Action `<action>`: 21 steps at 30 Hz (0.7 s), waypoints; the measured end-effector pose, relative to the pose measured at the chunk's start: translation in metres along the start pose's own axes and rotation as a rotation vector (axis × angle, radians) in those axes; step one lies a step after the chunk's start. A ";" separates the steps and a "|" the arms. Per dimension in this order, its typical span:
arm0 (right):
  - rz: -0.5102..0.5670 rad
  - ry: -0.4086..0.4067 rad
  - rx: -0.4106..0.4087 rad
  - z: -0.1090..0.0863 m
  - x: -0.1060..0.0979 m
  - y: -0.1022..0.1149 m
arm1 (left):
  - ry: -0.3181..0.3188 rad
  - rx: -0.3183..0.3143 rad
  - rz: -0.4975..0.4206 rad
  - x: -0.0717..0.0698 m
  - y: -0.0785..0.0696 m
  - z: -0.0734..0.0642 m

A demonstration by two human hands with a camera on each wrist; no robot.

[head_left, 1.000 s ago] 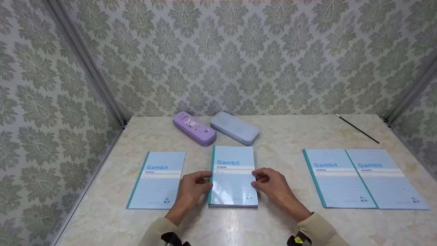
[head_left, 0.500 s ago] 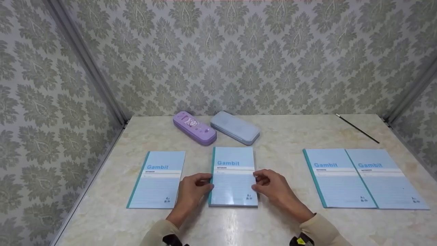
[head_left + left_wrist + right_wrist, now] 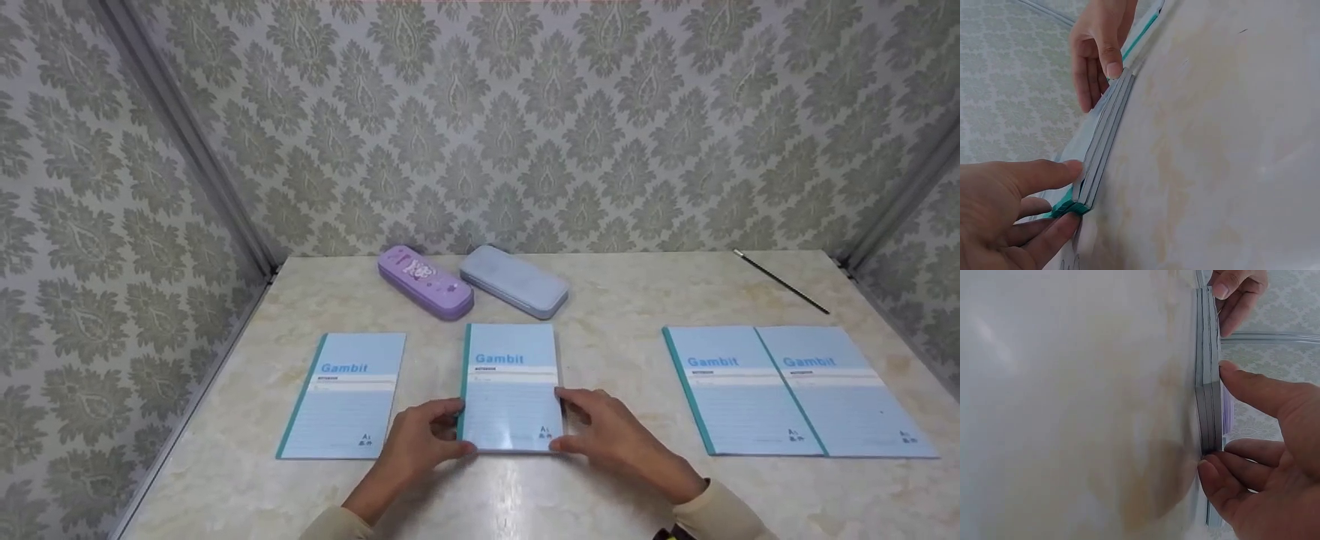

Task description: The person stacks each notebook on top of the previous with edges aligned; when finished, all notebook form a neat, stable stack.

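Our left hand (image 3: 417,441) and right hand (image 3: 613,435) grip the notebook stack (image 3: 511,401) by its 2 near corners; imo we should press in evenly so it squares up.

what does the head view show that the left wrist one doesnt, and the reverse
Only the head view: the dark pencil-like stick, the purple case, the grey-blue case and the Gambit lettering.
Only the left wrist view: the separate layers of the notebook stack, seen along its near edge.
Both: that stack, the left grip and right grip at it, the table and the patterned wall.
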State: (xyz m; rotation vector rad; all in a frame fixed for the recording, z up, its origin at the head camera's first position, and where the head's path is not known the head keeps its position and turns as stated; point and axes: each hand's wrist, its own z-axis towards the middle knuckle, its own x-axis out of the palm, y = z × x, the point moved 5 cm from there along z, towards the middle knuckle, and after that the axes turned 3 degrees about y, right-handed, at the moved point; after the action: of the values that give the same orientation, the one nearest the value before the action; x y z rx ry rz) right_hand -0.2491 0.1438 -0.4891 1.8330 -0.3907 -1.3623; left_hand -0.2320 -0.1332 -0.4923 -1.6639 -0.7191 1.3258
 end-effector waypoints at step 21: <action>-0.209 0.002 -0.204 -0.005 0.002 0.010 | 0.007 -0.029 0.173 0.009 -0.005 0.001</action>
State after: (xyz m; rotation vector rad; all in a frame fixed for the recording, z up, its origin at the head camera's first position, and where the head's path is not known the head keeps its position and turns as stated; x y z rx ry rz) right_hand -0.2417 0.1388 -0.4823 1.7419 -0.0561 -1.4813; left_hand -0.2298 -0.1232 -0.4919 -1.7855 -0.6039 1.4347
